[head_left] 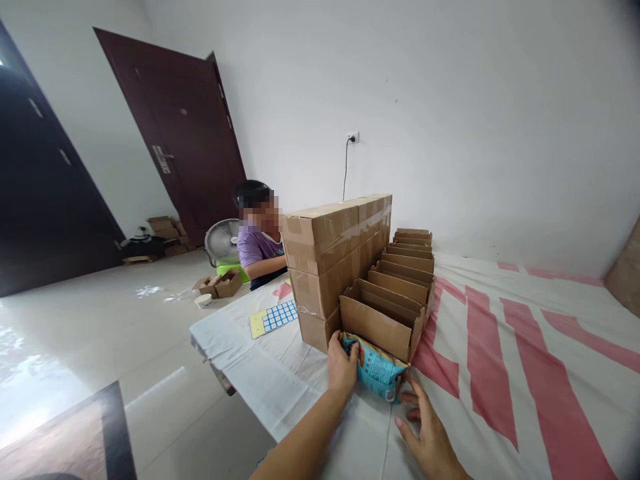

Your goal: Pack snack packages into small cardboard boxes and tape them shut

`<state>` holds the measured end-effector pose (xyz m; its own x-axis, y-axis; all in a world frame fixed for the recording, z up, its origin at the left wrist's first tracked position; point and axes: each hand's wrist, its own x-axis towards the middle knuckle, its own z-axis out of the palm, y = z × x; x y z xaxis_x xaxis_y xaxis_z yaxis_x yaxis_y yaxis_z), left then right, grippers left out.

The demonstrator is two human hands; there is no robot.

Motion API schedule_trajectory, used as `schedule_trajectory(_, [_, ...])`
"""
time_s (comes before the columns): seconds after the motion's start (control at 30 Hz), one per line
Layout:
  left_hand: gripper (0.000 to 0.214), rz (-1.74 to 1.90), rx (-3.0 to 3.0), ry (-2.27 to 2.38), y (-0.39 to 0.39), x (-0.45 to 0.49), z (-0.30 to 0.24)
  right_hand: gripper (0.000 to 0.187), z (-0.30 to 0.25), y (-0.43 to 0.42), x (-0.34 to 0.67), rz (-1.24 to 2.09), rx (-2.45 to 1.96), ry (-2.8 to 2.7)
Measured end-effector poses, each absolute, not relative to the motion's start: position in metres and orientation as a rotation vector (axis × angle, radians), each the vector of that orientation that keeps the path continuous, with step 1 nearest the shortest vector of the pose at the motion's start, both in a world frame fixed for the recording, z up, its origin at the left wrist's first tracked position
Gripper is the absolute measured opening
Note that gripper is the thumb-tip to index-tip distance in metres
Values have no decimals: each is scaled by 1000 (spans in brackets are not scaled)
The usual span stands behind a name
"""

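Observation:
A blue plastic snack bag (376,373) with printed text lies on the cloth, against the near side of the front open cardboard box (375,320). My left hand (343,367) is closed on the bag's left end. At its right end is my right hand (425,427), fingers apart and curved, the fingertips close to the bag's edge; whether they touch it I cannot tell. Several open cardboard boxes (403,267) run back in a row behind the front one.
Taped cartons (337,247) are stacked as a wall left of the open boxes. A yellow and blue card (273,319) lies on the table. Beyond the cartons sits a person in a purple shirt (257,247), near a fan (221,241). A red-striped cloth (483,347) covers the table.

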<state>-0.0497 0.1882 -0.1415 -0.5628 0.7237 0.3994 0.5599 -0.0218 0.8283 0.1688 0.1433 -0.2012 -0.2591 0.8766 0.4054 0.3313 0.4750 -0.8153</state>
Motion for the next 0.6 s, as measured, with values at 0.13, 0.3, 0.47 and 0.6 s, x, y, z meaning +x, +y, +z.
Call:
schedule_trajectory(0.13, [54, 1601, 1702, 2108, 161, -26, -130, 60, -197, 143, 168, 747, -1041, -1818])
schedule_trajectory(0.3, [67, 1081, 2128, 2050, 143, -4, -124, 56, -195, 142, 167, 723, -1037, -1835])
schedule_trajectory(0.47, [74, 985, 2153, 2037, 151, 0, -118, 56, -198, 142, 167, 728, -1039, -1853])
schedule_trajectory(0.6, [73, 943, 2141, 2051, 158, 5, -116, 58, -196, 141, 166, 724, -1039, -1835])
